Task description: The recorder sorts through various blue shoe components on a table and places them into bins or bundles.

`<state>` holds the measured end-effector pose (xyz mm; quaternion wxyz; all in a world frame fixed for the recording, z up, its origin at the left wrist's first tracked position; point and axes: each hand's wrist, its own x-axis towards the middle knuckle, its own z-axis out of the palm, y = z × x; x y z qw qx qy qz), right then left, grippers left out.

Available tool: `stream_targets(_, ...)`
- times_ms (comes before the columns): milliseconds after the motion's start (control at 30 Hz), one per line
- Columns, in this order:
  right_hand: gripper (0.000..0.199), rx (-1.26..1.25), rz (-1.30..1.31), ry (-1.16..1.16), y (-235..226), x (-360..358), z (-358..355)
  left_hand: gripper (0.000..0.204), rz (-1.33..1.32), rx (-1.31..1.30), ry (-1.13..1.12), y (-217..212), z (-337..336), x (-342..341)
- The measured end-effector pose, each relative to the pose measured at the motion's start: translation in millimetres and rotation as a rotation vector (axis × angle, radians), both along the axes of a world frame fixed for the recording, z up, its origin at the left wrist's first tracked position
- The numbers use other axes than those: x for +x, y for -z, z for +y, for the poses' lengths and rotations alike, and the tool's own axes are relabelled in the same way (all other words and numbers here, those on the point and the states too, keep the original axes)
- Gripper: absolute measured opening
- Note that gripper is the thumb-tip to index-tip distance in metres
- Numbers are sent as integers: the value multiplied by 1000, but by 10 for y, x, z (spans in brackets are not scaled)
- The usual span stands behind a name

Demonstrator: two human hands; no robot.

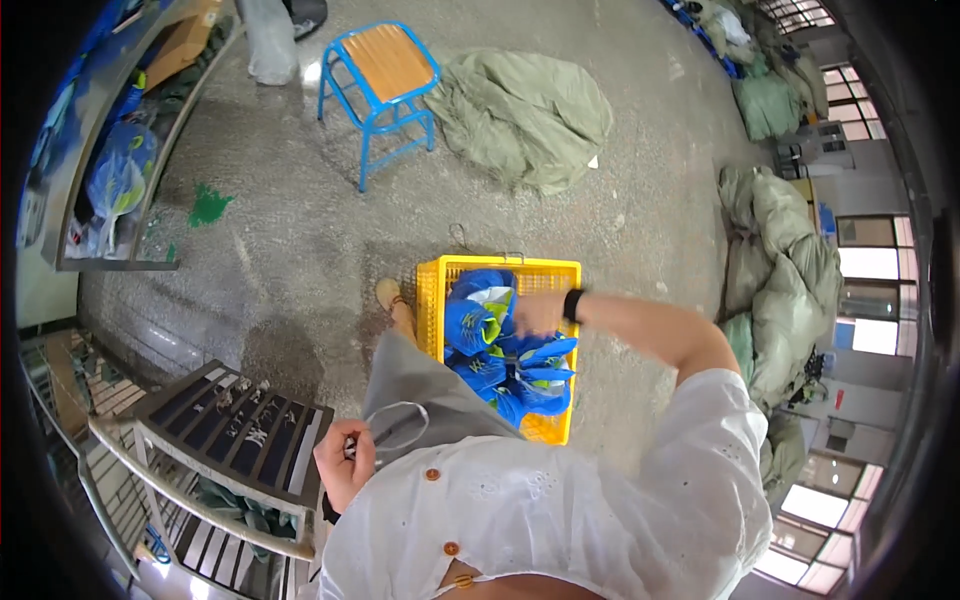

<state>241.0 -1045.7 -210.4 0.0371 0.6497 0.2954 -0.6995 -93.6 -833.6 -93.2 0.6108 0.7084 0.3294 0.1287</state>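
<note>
Inside the yellow plastic crate [500,263] lie several bundles of blue shoe uppers [477,327] with lime-green and white parts. My right hand [540,313] reaches over the crate's right side and down among them. Motion smears its fingers, so whether it grips an upper is unclear. My left hand [345,463] is held close to my body with its fingers curled closed, beside the slatted rack. What is in that hand, if anything, cannot be made out. Close to it, a thin white loop of cord [402,428] lies against my grey trousers [420,390].
On my left stands a slatted metal rack [240,425] with small white scraps on top. A blue stool with a wooden seat [385,62] is ahead, beside a large green-grey sack [530,115]. A shelf [165,150] with blue bundles stands far left. More sacks [785,290] line the right.
</note>
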Motion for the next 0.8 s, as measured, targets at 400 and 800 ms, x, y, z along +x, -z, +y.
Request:
stream_targets(400, 34, 742, -2078, 1116, -1229, 4026, -1142, 6, 182, 4, 176, 27, 302, 1119)
stream_targets(800, 58, -21, -783, 616, 1428, -479, -2376, 7, 215, 45, 402, 43, -90, 789)
